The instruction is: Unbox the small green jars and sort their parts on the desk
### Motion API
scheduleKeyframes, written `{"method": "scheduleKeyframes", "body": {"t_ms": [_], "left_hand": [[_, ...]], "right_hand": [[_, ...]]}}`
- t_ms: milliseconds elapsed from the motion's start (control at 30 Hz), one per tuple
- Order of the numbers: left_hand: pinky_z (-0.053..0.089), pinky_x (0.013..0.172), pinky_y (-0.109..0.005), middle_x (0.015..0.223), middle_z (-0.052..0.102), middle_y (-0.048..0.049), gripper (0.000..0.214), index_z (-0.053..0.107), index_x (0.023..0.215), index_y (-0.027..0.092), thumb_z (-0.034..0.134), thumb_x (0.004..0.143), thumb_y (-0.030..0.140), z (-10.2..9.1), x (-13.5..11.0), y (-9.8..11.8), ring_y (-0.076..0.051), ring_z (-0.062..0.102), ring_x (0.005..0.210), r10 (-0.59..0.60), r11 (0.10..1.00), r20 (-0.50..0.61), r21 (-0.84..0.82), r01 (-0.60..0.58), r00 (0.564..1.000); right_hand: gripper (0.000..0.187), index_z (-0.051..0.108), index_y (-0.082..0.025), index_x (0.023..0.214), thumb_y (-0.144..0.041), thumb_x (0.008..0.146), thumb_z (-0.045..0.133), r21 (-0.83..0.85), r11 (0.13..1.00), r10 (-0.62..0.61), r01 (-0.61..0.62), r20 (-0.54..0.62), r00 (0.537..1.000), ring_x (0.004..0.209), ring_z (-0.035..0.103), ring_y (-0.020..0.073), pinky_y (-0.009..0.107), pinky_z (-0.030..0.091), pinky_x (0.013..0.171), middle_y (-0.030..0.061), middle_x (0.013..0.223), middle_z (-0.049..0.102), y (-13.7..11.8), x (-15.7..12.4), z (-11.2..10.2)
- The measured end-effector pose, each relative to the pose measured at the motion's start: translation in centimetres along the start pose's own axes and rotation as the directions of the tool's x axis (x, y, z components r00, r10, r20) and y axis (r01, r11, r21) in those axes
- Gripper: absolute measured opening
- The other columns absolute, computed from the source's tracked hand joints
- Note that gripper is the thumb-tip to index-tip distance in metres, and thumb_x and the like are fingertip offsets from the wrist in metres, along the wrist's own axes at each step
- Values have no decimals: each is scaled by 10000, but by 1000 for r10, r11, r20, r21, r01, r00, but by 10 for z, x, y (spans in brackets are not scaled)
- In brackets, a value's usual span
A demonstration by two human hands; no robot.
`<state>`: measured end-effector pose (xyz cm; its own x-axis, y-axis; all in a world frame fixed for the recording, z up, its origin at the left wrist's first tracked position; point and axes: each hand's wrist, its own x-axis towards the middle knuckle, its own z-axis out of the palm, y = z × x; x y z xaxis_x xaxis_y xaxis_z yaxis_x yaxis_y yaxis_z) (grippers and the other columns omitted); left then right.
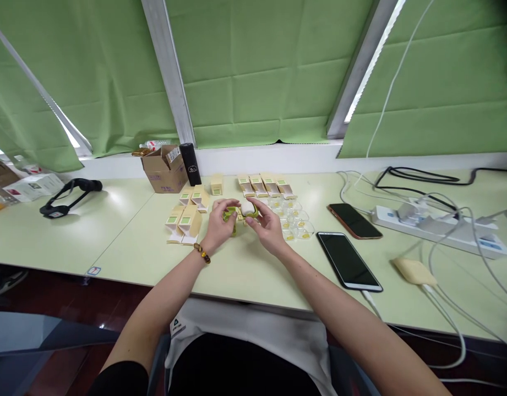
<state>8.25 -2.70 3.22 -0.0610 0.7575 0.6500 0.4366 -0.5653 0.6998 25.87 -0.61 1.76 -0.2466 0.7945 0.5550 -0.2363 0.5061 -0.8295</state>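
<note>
Between my hands, over the middle of the table [245, 269], are two small green pieces whose exact kind I cannot make out. My left hand [219, 224], with a beaded bracelet on its wrist, has its fingers closed round a green container-like piece [232, 218]. In my right hand [268, 226] is a round piece [247, 208], white on top with a green rim, gripped between thumb and fingers. Just right of that hand stand several clear plastic cups [303, 225] with yellow at their bottoms. Left of my left hand lie several open cream boxes [190, 221] with green squares.
More cream boxes [270, 186] stand in a row behind, and a single cream box [216, 184] beside them. A cardboard carton [164, 171] and black cylinder [190, 165] are at the back. Two phones [349, 261], a power strip [439, 228] and cables occupy the right; a black headset [69, 198], the left.
</note>
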Motion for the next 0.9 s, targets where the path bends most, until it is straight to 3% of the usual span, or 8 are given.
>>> {"method": "scheduleKeyframes", "body": {"t_ms": [100, 233, 433, 600, 700, 800, 900], "left_hand": [[436, 1152, -513, 1278, 705, -115, 359, 681, 1293, 243, 699, 938, 297, -8, -1, 10, -306, 518, 1316, 207, 967, 9, 152, -206, 978], [373, 1200, -561, 1368, 680, -112, 412, 677, 1345, 261, 698, 934, 279, -9, -2, 14, -330, 488, 1337, 298, 934, 96, 176, -311, 950], [406, 1178, -553, 1305, 703, -116, 348, 705, 1294, 262, 693, 948, 301, -4, -2, 8, -316, 525, 1295, 284, 945, 92, 139, -295, 954], [413, 1179, -525, 1265, 712, -114, 371, 700, 1272, 258, 757, 916, 342, -2, -1, 9, -311, 557, 1280, 236, 967, 54, 90, -240, 970], [440, 1155, -491, 1253, 712, -117, 326, 702, 1251, 251, 731, 934, 325, -1, -2, 7, -299, 588, 1269, 220, 973, 56, 52, -223, 974], [456, 1130, -464, 1266, 701, -119, 337, 694, 1269, 249, 724, 942, 327, -1, -3, 5, -290, 607, 1247, 188, 980, 56, 59, -191, 981], [471, 1104, -442, 1252, 691, -118, 367, 695, 1289, 251, 731, 944, 374, -1, -3, 2, -285, 616, 1220, 142, 983, 49, 114, -147, 989]], "right_hand": [[596, 625, -286, 1424, -533, 898, 760, -9, 1000, -9, 9, 16, 1000, 1258, 629, 283, 457, 586, 1047, 122, 1440, 606, -1, 1, -1], [674, 576, -288, 1418, -573, 848, 798, 9, 1000, 17, -18, 21, 1000, 1116, 665, 257, 454, 640, 945, 124, 1363, 612, 1, 2, 2], [646, 474, -318, 1290, -576, 815, 827, 62, 998, 22, -19, -39, 999, 1015, 694, 219, 393, 655, 831, 66, 1189, 644, 1, 2, 2], [513, 481, -301, 1221, -559, 885, 770, 187, 979, 75, -81, 41, 996, 797, 683, 175, 402, 635, 816, 14, 989, 704, 1, 3, -2], [482, 520, -282, 1175, -610, 892, 734, 204, 972, 99, -114, 84, 992, 781, 687, 183, 427, 641, 815, 29, 989, 723, 3, 4, -3], [462, 566, -277, 1210, -605, 914, 703, 50, 997, 55, -56, 13, 998, 880, 701, 206, 431, 647, 817, 89, 1197, 709, 0, 4, -3], [471, 589, -293, 1352, -490, 941, 708, -273, 954, -135, 120, -34, 990, 1111, 683, 259, 457, 638, 898, 132, 1478, 586, -8, 2, -5]]}}
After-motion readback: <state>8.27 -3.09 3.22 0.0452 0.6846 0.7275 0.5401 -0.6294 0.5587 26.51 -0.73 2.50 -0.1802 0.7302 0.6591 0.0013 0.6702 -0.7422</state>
